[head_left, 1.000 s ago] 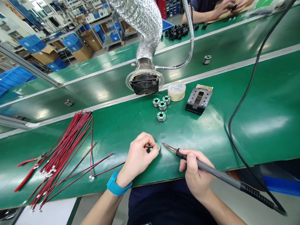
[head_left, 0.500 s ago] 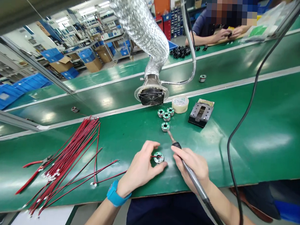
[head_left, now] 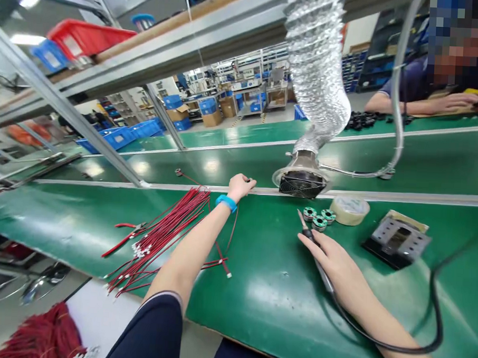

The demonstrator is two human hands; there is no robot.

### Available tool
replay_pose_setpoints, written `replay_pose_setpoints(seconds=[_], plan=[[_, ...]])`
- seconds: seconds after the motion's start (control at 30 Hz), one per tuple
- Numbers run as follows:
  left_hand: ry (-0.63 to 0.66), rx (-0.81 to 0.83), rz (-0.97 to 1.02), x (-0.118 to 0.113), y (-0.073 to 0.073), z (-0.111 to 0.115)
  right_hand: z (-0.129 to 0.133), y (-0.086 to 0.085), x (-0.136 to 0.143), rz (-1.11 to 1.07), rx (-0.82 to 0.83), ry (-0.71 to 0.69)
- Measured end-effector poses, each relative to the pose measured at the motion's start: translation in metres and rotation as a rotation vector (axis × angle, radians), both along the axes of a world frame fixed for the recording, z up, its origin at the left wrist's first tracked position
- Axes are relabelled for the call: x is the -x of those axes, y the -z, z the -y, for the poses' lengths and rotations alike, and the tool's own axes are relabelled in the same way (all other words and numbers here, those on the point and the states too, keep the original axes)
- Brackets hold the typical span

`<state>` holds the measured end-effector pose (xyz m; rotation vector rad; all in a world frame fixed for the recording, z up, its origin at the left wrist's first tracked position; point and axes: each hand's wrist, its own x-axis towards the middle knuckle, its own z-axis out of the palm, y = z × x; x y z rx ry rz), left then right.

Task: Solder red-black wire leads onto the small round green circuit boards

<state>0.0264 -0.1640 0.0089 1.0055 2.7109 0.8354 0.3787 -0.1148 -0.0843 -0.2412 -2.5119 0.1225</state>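
My left hand (head_left: 241, 187) is stretched out over the metal strip at the bench's far side, its fingers closed on a small round part (head_left: 248, 180) that is mostly hidden; a red wire hangs below the hand. A soldering iron (head_left: 322, 275) is held in my right hand (head_left: 333, 257), its tip beside three round parts with green circuit boards (head_left: 319, 222). Left of my left arm lies a bundle of red wires (head_left: 174, 221) with white connectors, with red-handled pliers (head_left: 131, 232) next to it.
A fan on a foil duct (head_left: 302, 184) hangs over the bench. A tape roll (head_left: 349, 211) and a metal fixture (head_left: 397, 238) stand at the right. Another round part with a wire (head_left: 178, 172) lies beyond the strip. A person sits across the bench.
My left hand has moved from the near edge to the far strip, and the round part between its fingers has left the near edge. The view has swung left.
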Motion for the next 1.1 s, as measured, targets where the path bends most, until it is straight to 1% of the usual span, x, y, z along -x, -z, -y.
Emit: replay_pose_setpoints(seconds=[0.03,0.1,0.17,0.2,0.23,0.3,0.4,0.47,0.53,0.57,0.63,0.73,0.8,0.87,0.93,1.03,1.1], plan=[[-0.027,0.015,-0.006,0.012,0.001,-0.009,0.000,0.002,-0.001,-0.003,-0.006,-0.012],[-0.057,0.046,-0.021,0.028,0.007,-0.020,0.001,0.002,-0.004,-0.011,-0.007,-0.035],[-0.059,0.073,-0.047,0.036,0.013,-0.020,0.002,0.001,-0.006,-0.026,0.004,-0.045],[-0.055,0.083,-0.067,0.038,0.016,-0.016,0.003,0.000,-0.007,-0.033,0.012,-0.049],[-0.050,0.092,-0.093,0.038,0.017,-0.009,0.004,-0.001,-0.008,-0.042,0.020,-0.053],[-0.055,0.120,-0.154,0.037,0.018,0.013,0.006,-0.001,-0.009,-0.052,0.044,-0.062],[-0.111,0.204,-0.221,0.033,0.017,0.058,0.008,0.005,-0.009,-0.044,0.074,-0.065],[-0.151,0.278,-0.216,0.031,0.019,0.086,0.010,0.010,-0.007,-0.035,0.090,-0.049],[-0.164,0.348,-0.167,0.031,0.023,0.105,0.011,0.016,-0.004,-0.046,0.100,-0.028],[-0.159,0.376,-0.131,0.031,0.026,0.111,0.013,0.018,-0.003,-0.057,0.105,-0.023],[-0.138,0.411,-0.063,0.033,0.032,0.115,0.016,0.018,-0.001,-0.085,0.108,-0.030],[-0.115,0.417,-0.007,0.034,0.037,0.110,0.022,0.014,-0.001,-0.114,0.129,-0.058],[-0.112,0.400,-0.008,0.033,0.037,0.104,0.026,0.011,-0.002,-0.129,0.141,-0.059],[-0.109,0.359,-0.033,0.031,0.034,0.099,0.029,0.009,-0.002,-0.150,0.135,-0.032],[-0.103,0.284,-0.083,0.029,0.024,0.097,0.031,0.008,0.000,-0.170,0.114,0.012],[-0.078,0.109,-0.202,0.022,0.000,0.096,0.032,0.007,0.002,-0.173,0.131,0.049],[-0.020,-0.024,-0.284,0.010,-0.016,0.095,0.035,0.006,0.001,-0.170,0.192,0.045]])
